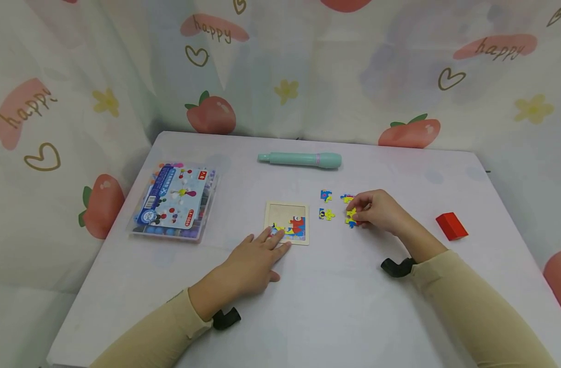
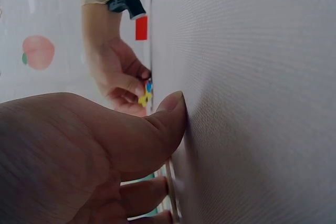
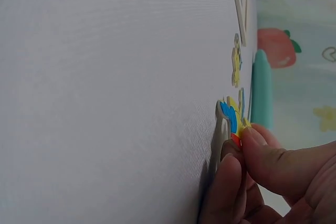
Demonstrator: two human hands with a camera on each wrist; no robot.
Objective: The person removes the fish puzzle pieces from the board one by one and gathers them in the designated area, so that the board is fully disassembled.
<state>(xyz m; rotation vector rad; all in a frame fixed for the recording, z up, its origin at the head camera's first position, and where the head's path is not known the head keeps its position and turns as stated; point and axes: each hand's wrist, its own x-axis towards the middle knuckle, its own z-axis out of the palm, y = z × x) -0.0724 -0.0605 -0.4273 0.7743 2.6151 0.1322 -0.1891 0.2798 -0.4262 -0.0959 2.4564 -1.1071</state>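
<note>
My left hand (image 1: 249,263) lies flat with its fingers spread, fingertips on the lower left edge of a small wooden puzzle board (image 1: 282,211). Red, yellow and blue pieces fill the lower part of that board. To the right, my right hand (image 1: 380,213) pinches a yellow, blue and red jigsaw piece (image 3: 230,116) between thumb and fingers, tilted up close over the table. Beside it lie a blue and yellow piece (image 1: 326,196), a yellow piece (image 1: 327,214) and another piece (image 1: 346,198), partly overlapped by the right hand.
A clear box of coloured beads (image 1: 200,232) with a printed card stands at the left. Behind the board lies a mint-green pen-shaped tube (image 1: 299,160). A red block (image 1: 451,226) sits at the right. Printed cloth (image 1: 335,92) hangs behind the white table (image 1: 326,306).
</note>
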